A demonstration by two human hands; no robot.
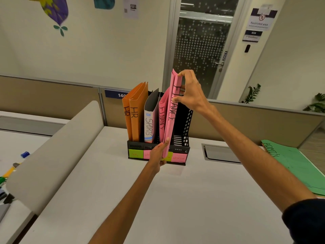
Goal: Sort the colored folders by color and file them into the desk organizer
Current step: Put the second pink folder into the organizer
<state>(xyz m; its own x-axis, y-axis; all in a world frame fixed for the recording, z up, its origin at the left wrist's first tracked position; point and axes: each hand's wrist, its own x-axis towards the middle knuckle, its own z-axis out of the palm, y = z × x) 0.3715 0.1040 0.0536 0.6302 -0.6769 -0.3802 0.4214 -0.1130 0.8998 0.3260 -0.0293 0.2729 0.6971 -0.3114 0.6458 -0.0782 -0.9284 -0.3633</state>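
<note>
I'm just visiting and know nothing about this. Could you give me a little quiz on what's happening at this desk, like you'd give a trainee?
1. True or false: the green ADMIN folder already stands in the desk organizer.
2. Which word is written on the pink folder that the fingers of the right hand pinch near its top? A) HR B) FINANCE C) SPORTS
3. Fill in: ___ orange folders stand in the organizer.

Key: 1 false, it lies flat on the desk to the right; 2 B; 3 two.
</note>
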